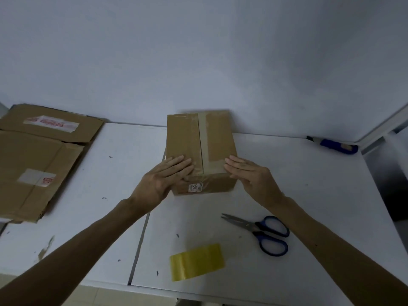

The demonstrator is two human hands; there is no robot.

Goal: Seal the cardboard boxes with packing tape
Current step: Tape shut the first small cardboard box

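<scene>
White tabletop (287, 173) at mid-frame bears the cardboard box (187, 138), taped along its seam, with the left hand (165, 175) and right hand (247, 171) flat and open pressing its near edge, so smoothing seems underway, and next probably the tape roll (197, 261) at lower centre.

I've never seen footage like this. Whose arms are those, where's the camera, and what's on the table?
No machine here: these are a person's bare arms, filmed by one wide-angle camera worn on the head, looking down. The left hand and right hand rest flat on a closed cardboard box, fingers straight, holding nothing. A strip of tape runs along its middle seam. On the white table, nearer the person, lie a roll of yellowish tape and blue-handled scissors. At the left lies flattened cardboard; far right, a blue tool, perhaps a cutter.
</scene>
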